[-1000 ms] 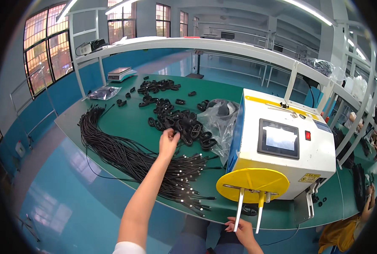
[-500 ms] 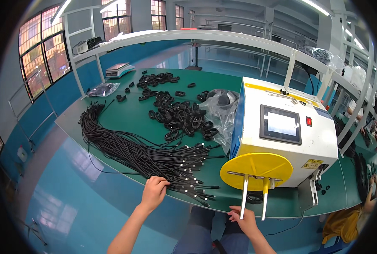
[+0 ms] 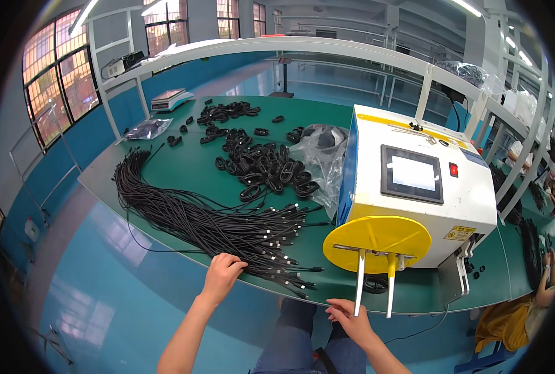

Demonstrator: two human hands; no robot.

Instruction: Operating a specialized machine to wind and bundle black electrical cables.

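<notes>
My left hand [image 3: 223, 278] rests at the table's near edge, thumb and fingertips pinched together on a black cable at the side of a long cable bundle [image 3: 184, 209]. The bundle's connector ends, several with light metal tips, fan out toward the right. My right hand [image 3: 354, 322] hovers just off the table edge, beside the pale metal prong [image 3: 360, 280] of a winding machine [image 3: 424, 206]. Its fingers are loosely bent and apart, with nothing visible in them. A round yellow disc [image 3: 377, 234] backs the two prongs, and no cable is wound on them.
Coiled black cables [image 3: 265, 165] are heaped across the green table [image 3: 196, 168]. A clear plastic bag [image 3: 321, 159] lies against the machine. A small scale [image 3: 170, 100] stands at the far left. Another black coil [image 3: 375, 284] sits beneath the disc. A person's arm [image 3: 545, 274] shows at far right.
The whole view has shifted slightly. My right hand has moved a little left, its fingers now slightly farther from the prong. The left hand stays at the bundle's edge.
</notes>
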